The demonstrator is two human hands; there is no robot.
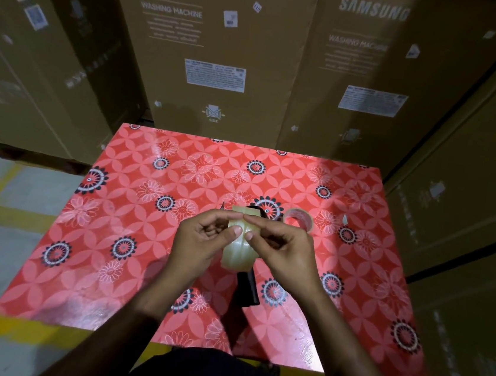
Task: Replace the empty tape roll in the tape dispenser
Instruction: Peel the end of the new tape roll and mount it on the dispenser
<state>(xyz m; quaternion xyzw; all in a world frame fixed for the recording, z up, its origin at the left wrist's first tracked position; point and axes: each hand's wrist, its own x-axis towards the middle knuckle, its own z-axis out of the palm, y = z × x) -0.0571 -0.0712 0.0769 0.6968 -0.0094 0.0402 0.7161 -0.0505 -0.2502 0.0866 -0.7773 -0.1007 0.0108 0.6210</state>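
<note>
Both hands, left (204, 237) and right (281, 247), in pinch grip on full translucent tape roll (239, 248), above black plastic dispenser (247, 289) on red floral tabletop (111, 234); empty core (298, 220) beside; likely freeing tape end, next seating roll.

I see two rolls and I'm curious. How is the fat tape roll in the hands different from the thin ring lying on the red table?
The thick clear tape roll is wound full and looks milky; the thin see-through ring is nearly bare, so the red flowered tablecloth shows through it. Both hands, left hand and right hand, pinch the thick roll; the ring lies untouched. Both are round.
</note>
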